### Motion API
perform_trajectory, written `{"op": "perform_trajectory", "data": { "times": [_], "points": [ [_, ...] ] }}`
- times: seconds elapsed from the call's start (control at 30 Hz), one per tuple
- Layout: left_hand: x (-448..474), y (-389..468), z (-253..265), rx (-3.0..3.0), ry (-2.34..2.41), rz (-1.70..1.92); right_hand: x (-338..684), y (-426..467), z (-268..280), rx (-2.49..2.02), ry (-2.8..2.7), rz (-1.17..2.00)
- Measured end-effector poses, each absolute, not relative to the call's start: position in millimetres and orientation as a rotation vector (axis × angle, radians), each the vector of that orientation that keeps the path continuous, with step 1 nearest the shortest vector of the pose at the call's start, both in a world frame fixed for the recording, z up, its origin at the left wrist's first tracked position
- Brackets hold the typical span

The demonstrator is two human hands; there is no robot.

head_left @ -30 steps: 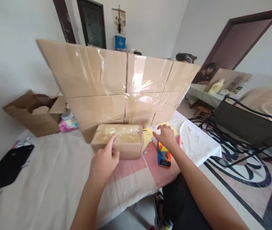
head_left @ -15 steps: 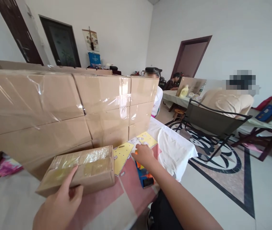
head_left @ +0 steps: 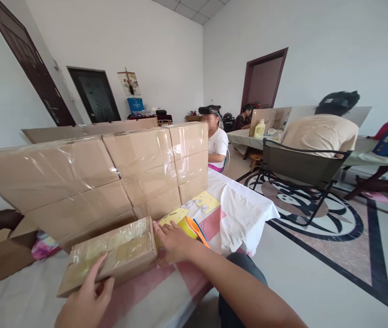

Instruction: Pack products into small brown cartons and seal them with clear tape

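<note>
A taped cardboard box (head_left: 128,255) lies on the cloth-covered table in front of me. My left hand (head_left: 89,291) holds its near left side, index finger stretched onto the top and the other fingers curled at the front. Against the box's right end rests my right hand (head_left: 173,241), open with its fingers extended. Just beyond that hand is what looks like a tape dispenser (head_left: 194,228), with a yellow roll and orange and blue parts; my hand and forearm partly hide it.
Stacked cardboard boxes (head_left: 152,168) wrapped in clear film form a wall behind the box. An open carton (head_left: 5,255) and a pink package (head_left: 45,246) are at left. Another person (head_left: 218,141) sits beyond the table; a folding chair (head_left: 303,168) stands at right.
My right hand has moved left from the tape dispenser to the box's right end, and its fingers have spread. My left hand stays on the box. The view has tilted up.
</note>
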State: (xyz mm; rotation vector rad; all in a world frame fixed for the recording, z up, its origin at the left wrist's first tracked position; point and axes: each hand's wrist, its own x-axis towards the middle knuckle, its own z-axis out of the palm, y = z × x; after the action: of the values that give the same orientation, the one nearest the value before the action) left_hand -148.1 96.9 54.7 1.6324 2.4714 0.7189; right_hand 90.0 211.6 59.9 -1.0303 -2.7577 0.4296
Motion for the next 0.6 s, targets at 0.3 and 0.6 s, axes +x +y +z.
{"op": "perform_trajectory", "data": {
  "times": [0.3,0.6],
  "points": [
    [-147,66,53,1.579,2.316,0.801,120,219,62,-1.185,-2.644,0.352],
    [-153,63,34,1.623,2.280,0.949,104,207,60,-0.834,-2.611,0.899]
  ]
}}
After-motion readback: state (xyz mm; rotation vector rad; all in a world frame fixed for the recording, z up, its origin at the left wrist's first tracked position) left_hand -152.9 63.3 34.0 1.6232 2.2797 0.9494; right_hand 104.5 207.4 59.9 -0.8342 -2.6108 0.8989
